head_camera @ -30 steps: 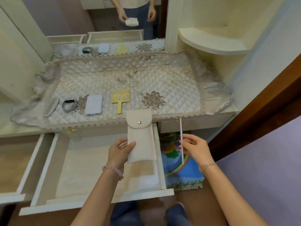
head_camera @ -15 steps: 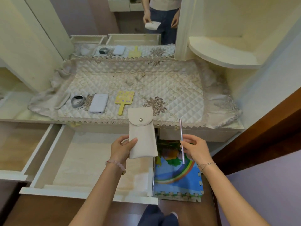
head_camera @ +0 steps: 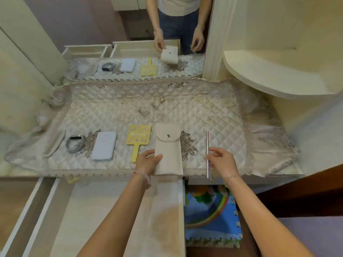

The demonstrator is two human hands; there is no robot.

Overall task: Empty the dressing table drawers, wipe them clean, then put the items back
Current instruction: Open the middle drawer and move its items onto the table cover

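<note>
**Two items in hand, wiping not begun**

The left hand (head_camera: 148, 162) grips the beige pouch (head_camera: 168, 151) and the right hand (head_camera: 222, 162) pinches a slim metal stick (head_camera: 207, 154), both over the quilted cover (head_camera: 222, 117). Left of the left hand lie a band (head_camera: 75, 144), a power bank (head_camera: 104, 145) and a mirror (head_camera: 138, 140). The drawer (head_camera: 111, 219) below the wrists looks bare, so wiping and refilling likely remain.

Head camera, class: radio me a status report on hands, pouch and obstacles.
Left hand grips beige snap-flap fabric pouch over quilted table cover. Right hand pinches thin silver rod. Yellow paddle-shaped hand mirror lies just left of pouch.
</note>
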